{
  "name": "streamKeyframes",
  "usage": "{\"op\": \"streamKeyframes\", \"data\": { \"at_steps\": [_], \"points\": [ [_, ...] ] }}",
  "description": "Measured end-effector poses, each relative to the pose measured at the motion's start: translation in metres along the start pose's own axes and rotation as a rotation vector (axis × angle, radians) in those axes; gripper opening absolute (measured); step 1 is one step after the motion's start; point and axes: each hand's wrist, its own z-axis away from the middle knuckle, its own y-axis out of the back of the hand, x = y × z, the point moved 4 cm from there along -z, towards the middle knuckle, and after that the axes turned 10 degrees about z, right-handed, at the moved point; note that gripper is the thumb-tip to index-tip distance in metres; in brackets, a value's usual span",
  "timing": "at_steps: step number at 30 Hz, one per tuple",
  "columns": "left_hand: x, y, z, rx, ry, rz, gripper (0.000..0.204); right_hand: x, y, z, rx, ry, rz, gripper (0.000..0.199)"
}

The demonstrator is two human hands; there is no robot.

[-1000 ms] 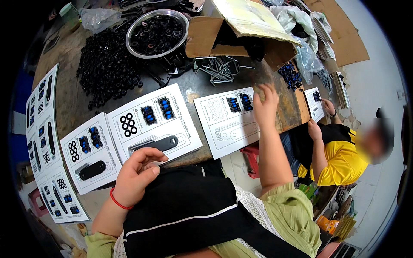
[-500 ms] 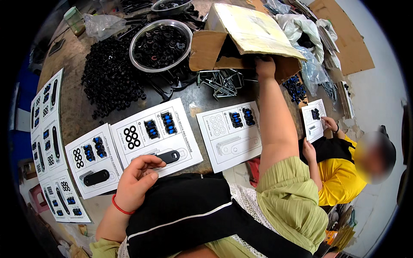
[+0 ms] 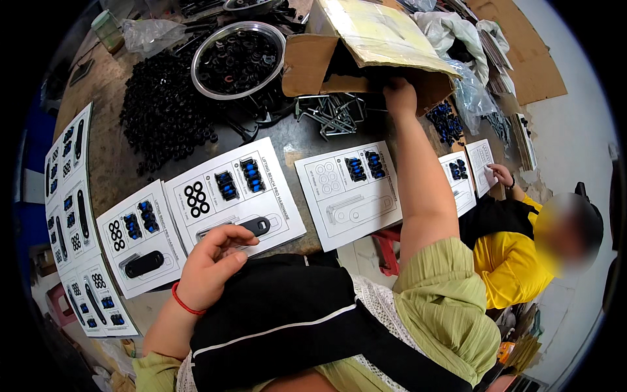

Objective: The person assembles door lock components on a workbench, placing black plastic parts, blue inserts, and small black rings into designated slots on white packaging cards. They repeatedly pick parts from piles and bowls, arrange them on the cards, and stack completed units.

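My left hand [image 3: 214, 264] rests at the near edge of a printed white card [image 3: 277, 157], its fingers loosely bent and the thumb apart, with nothing seen between them. Just beyond its fingertips lies a flat black wrench-like piece [image 3: 257, 226]. That card also bears black rings [image 3: 196, 200] and blue-and-black bolts [image 3: 252, 175]. My right hand [image 3: 400, 99] reaches into an open cardboard box [image 3: 312, 60]; its fingers are hidden in the dark inside. Under my right forearm, another card [image 3: 312, 215] carries bolts only, over printed outlines of rings and a flat tool.
Black nuts [image 3: 160, 111] lie heaped at left beside a metal bowl [image 3: 279, 65] of black rings. Bent metal hex keys [image 3: 336, 114] lie before the box. Finished-looking cards [image 3: 140, 287] line the left. A co-worker in yellow [image 3: 506, 274] sits at right, near blue-and-black bolts [image 3: 444, 124].
The co-worker's card with bolts now lies closer to my right arm, and a card without parts is by their hand. My right hand stays in the box; my left hand hardly moves.
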Motion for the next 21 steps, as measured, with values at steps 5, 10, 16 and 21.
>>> {"op": "streamKeyframes", "data": {
  "at_steps": [5, 10, 16, 21],
  "points": [
    [-0.001, 0.001, 0.01, 0.002, -0.023, -0.03, 0.033, 0.005, -0.01, -0.01, 0.048, -0.061, -0.172, 0.029],
    [-0.005, 0.004, 0.017, 0.02, -0.045, 0.042, 0.033, 0.002, -0.016, -0.016, -0.035, -0.035, 0.066, 0.031],
    [-0.003, 0.005, 0.015, 0.0, -0.056, 0.051, 0.033, 0.01, 0.011, -0.001, 0.005, -0.08, -0.115, 0.027],
    [-0.003, 0.002, 0.01, -0.028, -0.069, 0.038, 0.032, -0.01, 0.084, 0.058, 0.171, -0.295, -0.374, 0.028]
  ]
}}
